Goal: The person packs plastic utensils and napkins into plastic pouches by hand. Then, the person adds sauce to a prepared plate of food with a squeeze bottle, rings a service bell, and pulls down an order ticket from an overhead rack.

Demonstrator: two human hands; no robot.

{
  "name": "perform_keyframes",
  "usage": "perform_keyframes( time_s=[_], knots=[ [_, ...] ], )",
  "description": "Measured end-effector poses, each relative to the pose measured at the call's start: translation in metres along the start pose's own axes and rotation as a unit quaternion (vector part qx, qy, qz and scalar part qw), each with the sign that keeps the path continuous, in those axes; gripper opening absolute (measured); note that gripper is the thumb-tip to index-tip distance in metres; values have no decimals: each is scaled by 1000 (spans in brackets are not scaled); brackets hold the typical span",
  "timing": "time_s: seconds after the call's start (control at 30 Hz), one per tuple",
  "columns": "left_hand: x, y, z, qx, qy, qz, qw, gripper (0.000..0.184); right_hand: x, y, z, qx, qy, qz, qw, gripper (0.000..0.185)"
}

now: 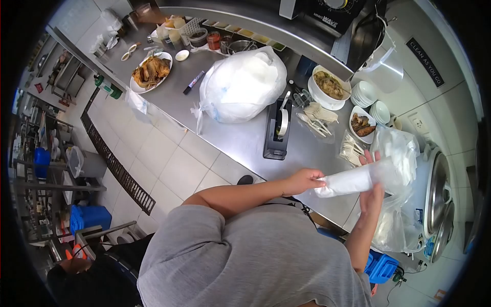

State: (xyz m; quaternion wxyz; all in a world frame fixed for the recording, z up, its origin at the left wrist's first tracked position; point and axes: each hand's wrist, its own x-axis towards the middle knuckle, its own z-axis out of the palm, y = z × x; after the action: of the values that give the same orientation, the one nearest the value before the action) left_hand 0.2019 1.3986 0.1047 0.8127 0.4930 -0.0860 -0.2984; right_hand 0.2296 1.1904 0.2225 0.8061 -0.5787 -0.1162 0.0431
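Note:
My left hand pinches the near end of a white wrapped roll-shaped bundle in a clear plastic bag. At its other end, my right hand has its fingers spread behind and around the plastic, partly hidden by it. Beyond them on the steel counter stands a black tape dispenser. A large tied white plastic bag sits left of the dispenser. Packs of wooden cutlery lie to its right.
A plate of fried food is at the far left, a marker near it. Bowls of food and stacked white bowls stand at the back right. Plastic bags hang at the right. A person in black is behind.

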Motion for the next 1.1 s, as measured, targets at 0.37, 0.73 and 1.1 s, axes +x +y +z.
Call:
perform_keyframes(
  time_s=[0.37,0.73,1.1],
  knots=[
    [-43,61,6,-358,-30,-155,920,74,-17,0,84,-472,-246,-198,823,22],
    [-33,67,6,-241,43,45,968,48,-21,36,78,-220,42,135,965,17],
    [-61,83,-26,-88,265,166,946,30,14,83,79,-120,144,127,974,28]
  ],
)
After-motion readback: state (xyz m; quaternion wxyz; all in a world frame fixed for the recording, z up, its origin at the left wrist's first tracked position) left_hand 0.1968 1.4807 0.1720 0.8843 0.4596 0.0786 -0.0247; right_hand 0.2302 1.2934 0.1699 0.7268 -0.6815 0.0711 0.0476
